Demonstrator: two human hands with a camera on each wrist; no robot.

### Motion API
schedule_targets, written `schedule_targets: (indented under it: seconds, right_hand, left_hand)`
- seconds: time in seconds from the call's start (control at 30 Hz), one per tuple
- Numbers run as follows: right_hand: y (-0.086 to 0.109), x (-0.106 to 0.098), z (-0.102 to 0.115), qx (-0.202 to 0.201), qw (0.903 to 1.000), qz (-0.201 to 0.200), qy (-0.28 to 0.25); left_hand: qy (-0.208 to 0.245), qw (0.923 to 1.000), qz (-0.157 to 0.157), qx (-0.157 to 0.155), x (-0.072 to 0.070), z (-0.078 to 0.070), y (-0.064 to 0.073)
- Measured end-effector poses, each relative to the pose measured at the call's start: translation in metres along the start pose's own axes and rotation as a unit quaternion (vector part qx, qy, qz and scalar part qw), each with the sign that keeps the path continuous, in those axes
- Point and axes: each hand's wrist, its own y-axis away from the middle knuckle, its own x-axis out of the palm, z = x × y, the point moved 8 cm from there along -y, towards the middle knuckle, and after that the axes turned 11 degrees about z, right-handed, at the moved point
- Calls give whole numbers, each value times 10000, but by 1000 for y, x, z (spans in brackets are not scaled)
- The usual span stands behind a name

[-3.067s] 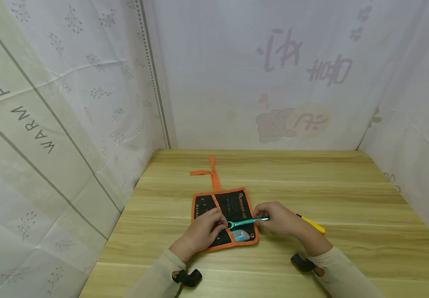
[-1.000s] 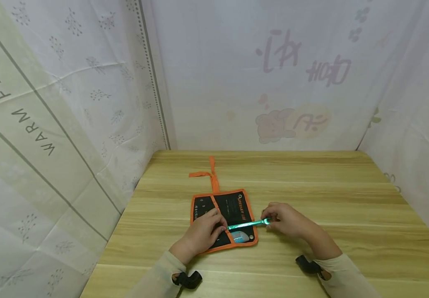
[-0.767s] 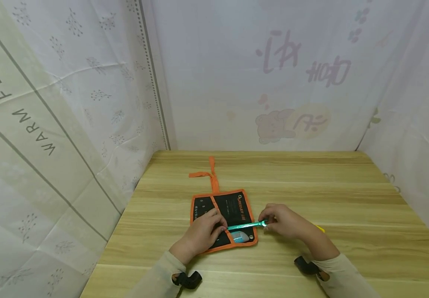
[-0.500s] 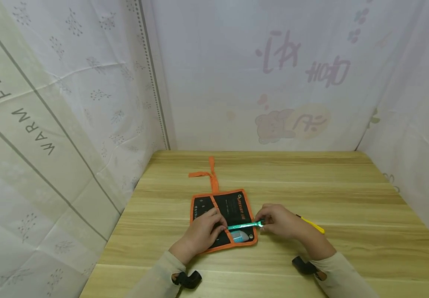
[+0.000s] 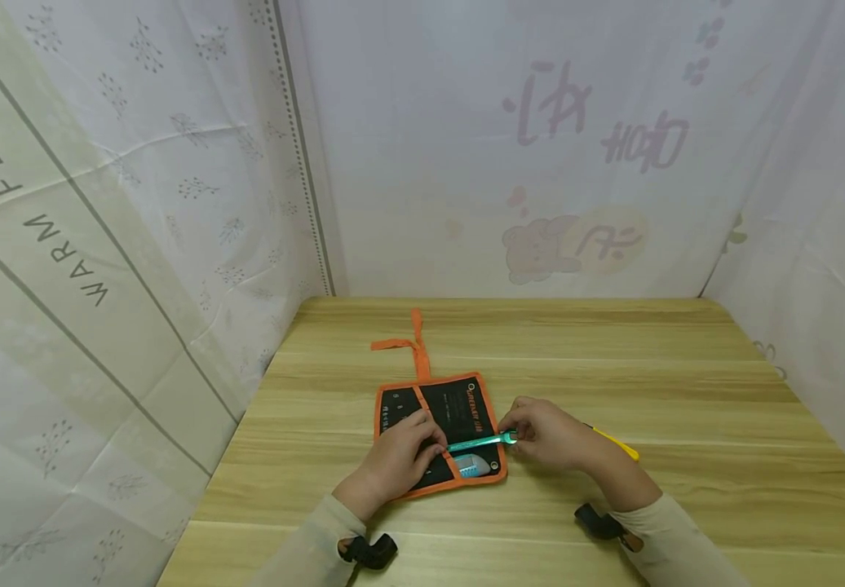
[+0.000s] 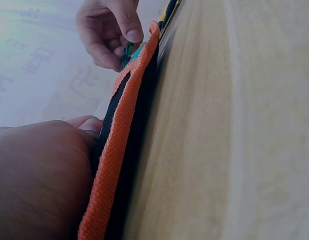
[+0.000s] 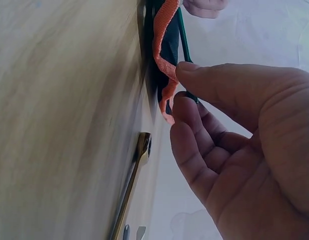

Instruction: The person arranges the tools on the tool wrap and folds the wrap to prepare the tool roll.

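A: Where is the wrench?

B: The green wrench (image 5: 475, 444) lies across a black, orange-edged pouch (image 5: 459, 399), on the table (image 5: 613, 350) nearer its left edge than its right. The right hand (image 5: 550, 432) pinches its right end between thumb and fingers; the left hand (image 5: 404, 456) pinches the pouch's inner orange hem.

A: How is that best done?

B: I'd judge: raise the hem slightly, hold the wrench low and square to it, and push gently, clear of the grey-blue cutter (image 5: 471, 465) beside it.

A: What can't you see?

B: The wrench's left tip (it vanishes at the left fingertips), so whether it is inside the pocket I cannot tell. The right forearm borders a yellow tool (image 5: 616, 444), perhaps partly covering it. The right wrist view crops a brass-toned tool (image 7: 132, 185). The table's near edge is out of frame.
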Motion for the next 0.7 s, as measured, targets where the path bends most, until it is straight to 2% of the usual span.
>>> schedule_targets:
  seconds: [0.43,0.7]
  right_hand:
    - [-6,0,6,-30,9996,-7,274]
    - [-7,1,14,-9,9998,110,141]
  left_hand:
    - [-2,10000,-3,8,0,0,0]
    - [-98,9999,-48,-18,0,1,0]
